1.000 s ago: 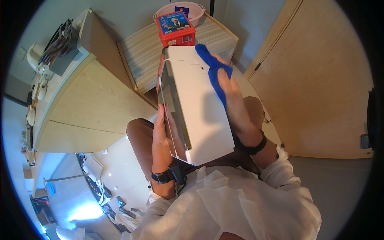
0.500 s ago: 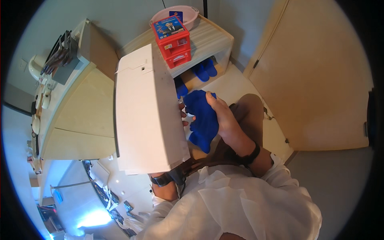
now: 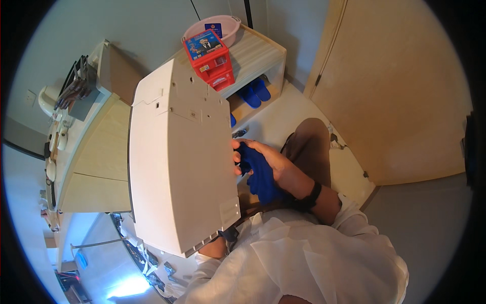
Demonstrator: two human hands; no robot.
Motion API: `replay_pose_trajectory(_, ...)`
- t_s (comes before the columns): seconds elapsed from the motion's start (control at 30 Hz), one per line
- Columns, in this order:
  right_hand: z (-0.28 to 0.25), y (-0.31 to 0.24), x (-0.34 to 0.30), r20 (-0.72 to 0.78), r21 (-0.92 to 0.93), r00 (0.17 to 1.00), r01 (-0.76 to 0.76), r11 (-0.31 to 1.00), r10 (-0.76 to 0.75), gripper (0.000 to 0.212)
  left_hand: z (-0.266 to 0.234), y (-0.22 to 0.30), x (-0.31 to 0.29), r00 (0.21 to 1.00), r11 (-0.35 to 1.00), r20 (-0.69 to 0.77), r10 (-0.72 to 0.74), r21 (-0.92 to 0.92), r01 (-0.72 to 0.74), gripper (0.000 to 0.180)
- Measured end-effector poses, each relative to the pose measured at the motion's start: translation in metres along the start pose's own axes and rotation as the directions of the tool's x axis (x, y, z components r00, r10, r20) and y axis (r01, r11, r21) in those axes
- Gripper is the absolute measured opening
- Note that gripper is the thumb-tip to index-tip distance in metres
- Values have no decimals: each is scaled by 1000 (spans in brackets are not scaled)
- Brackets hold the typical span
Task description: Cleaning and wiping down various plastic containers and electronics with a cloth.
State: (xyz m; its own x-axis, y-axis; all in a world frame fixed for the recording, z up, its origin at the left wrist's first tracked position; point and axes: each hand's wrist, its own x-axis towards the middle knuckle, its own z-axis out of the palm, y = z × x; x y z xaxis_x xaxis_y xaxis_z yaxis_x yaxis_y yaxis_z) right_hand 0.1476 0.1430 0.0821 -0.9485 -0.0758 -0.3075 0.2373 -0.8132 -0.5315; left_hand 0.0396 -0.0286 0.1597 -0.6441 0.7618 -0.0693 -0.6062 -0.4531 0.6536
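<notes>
A large white plastic appliance casing [image 3: 174, 167], boxy with small holes and a seam, is held up on edge in front of me; its exact kind does not show. The fingers of my left hand [image 3: 236, 158] curl round its right edge, while the rest of that hand is hidden behind it. Just right of this edge, my right hand [image 3: 273, 159] is closed on a crumpled blue cloth [image 3: 261, 180]. The cloth hangs below the palm, close to my left fingertips.
Beyond the casing, a low wooden shelf [image 3: 260, 48] bears a red drawer box [image 3: 210, 55] and a pink basin [image 3: 232, 30], with blue slippers [image 3: 254, 93] underneath. A counter [image 3: 96, 109] with kitchen tools runs along the left. A wooden door [image 3: 400, 96] stands at the right.
The white casing has tilted and come lower left, so more of its right face with holes shows. My right hand has lowered slightly with the blue cloth, nearer my left fingers.
</notes>
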Motion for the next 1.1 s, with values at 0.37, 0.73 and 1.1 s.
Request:
replay_pose_trajectory(0.37,35,-29,-36,-164,-260,975,101,960,-147,42,-3,-8,-4,936,982,-301,182,104,-158,65)
replay_pose_trajectory(0.73,54,-34,-65,-270,-41,948,165,986,-169,49,-22,-14,2,913,954,-302,273,-35,-297,67)
replay_pose_trajectory(1.1,43,-6,-34,-100,-352,890,386,853,-445,99,-21,-27,25,694,888,-562,449,363,-281,74)
